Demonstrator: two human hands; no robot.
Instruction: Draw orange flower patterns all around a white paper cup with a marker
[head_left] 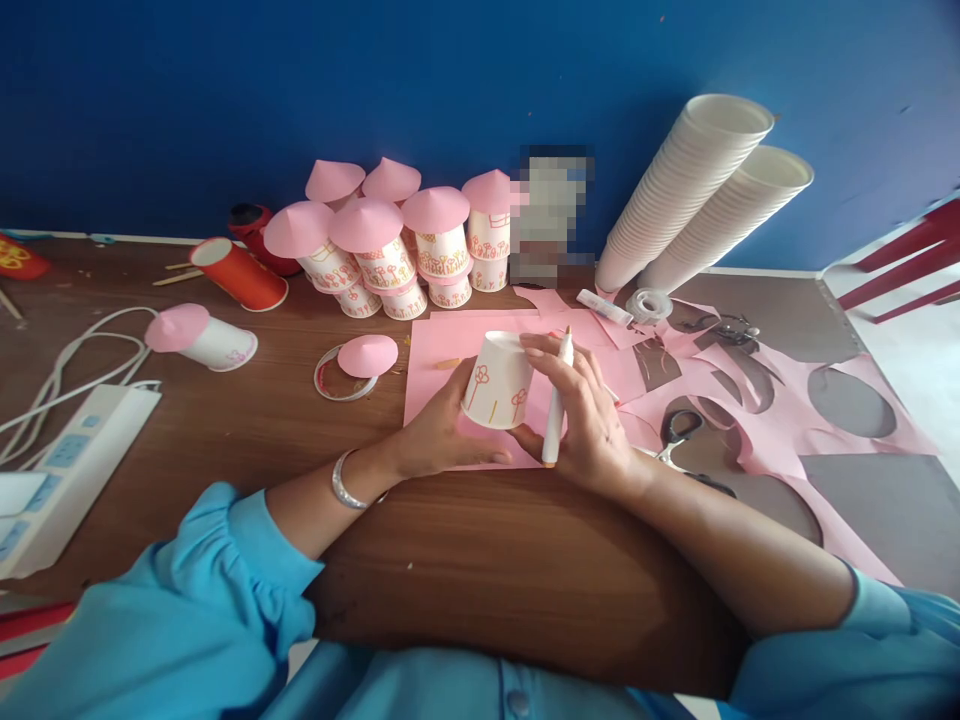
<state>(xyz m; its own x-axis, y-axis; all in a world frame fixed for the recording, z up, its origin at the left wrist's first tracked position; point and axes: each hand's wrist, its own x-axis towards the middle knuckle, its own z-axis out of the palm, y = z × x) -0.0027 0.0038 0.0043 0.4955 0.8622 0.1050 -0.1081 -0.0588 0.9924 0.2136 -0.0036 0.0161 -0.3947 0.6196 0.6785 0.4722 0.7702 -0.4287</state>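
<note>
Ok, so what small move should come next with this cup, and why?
Probably bring the marker to the short yellow line on the cup and add a bloom: the line stands bare between two reddish flowers, and the right hand holds the marker narrow end up, off the drawing, while the left hand holds the cup.

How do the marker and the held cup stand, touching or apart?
Apart: the head view shows pink paper between the marker and the cup.
</note>
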